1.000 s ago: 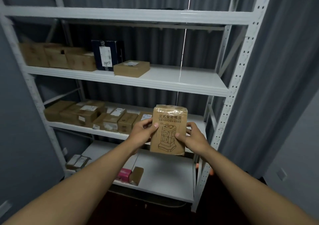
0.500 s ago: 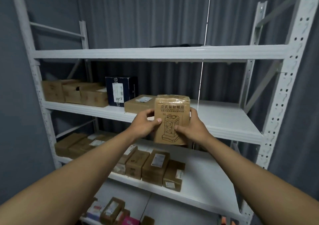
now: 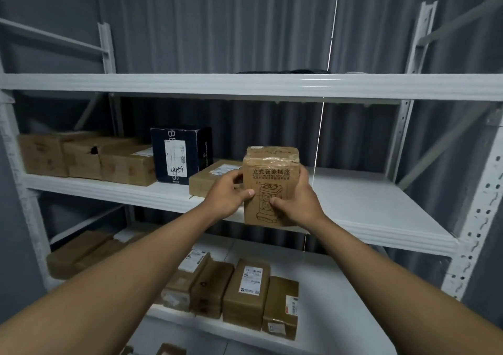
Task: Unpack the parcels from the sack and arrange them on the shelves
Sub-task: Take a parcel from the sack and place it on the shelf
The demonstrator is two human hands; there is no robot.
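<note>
I hold a brown cardboard parcel upright, taped on top and printed with a drawing of a tower socket. My left hand grips its left side and my right hand grips its right side, thumbs on the front. The parcel hangs at the front edge of the middle white shelf, just right of a flat brown box. The sack is out of view.
On the middle shelf stand a dark blue box and several brown boxes to the left; its right half is bare. The lower shelf carries a row of labelled brown parcels. Grey curtains hang behind. The top shelf's edge runs above.
Both hands have raised the parcel from the level of the lower shelf up to the middle shelf. My view has tilted upward and come closer to the rack.
</note>
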